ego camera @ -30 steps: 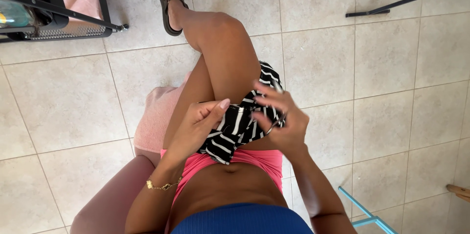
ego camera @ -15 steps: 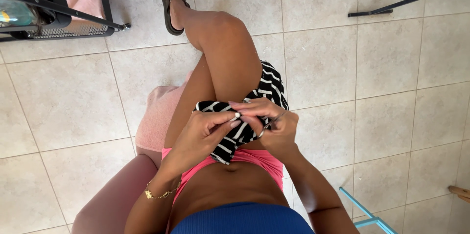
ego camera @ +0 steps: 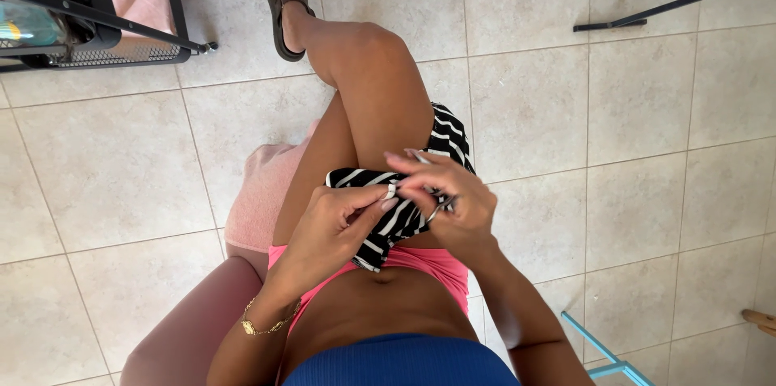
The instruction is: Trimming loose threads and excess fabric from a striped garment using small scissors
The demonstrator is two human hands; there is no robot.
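While you sat cross-legged over the tiled floor (ego camera: 113,168), your left hand (ego camera: 335,228) and right hand (ego camera: 444,200) both pinched the black-and-white striped cloth (ego camera: 396,220), bunched on your lap, near your raised knee. Pink cushion (ego camera: 259,192) lay just left.

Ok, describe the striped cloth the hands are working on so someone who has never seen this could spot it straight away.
Start at the raised bare thigh over the tiled floor. Just below it, the left hand and right hand pinch a bunched striped cloth. It is the only black-and-white piece; the shorts under it are plain pink.
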